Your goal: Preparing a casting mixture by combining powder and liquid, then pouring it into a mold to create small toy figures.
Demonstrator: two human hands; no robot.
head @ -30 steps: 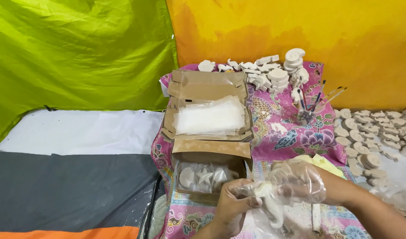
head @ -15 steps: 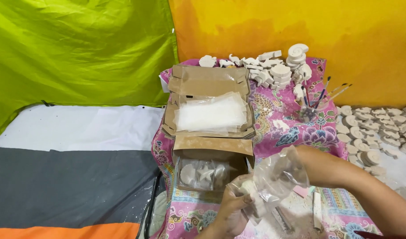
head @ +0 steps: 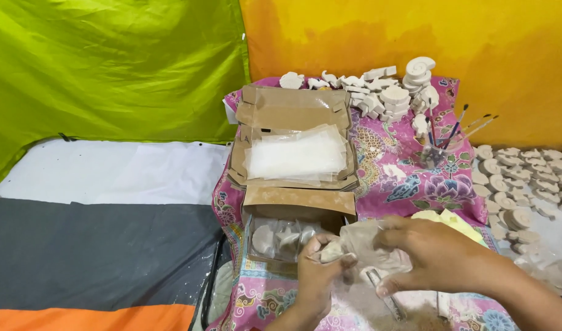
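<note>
The left hand [head: 314, 276] pinched a small plaster piece [head: 331, 250], fingers closed around it. The right hand [head: 431, 254] gripped a clear plastic bag [head: 369, 242] around that piece, fingers curled shut. Both worked at the near edge of the pink patterned cloth [head: 397, 178]. Just beyond stood a cardboard box [head: 287, 236] already holding several bagged pieces. Many bare pieces [head: 385, 95] remained at the cloth's far edge; the work appeared partly complete.

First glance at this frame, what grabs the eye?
The green sheet at left and yellow sheet at right fill the background. In the middle, open cardboard boxes lie on a pink floral cloth, with white plaster shapes piled behind. At the bottom, the left hand and right hand grip a clear plastic bag.
</note>
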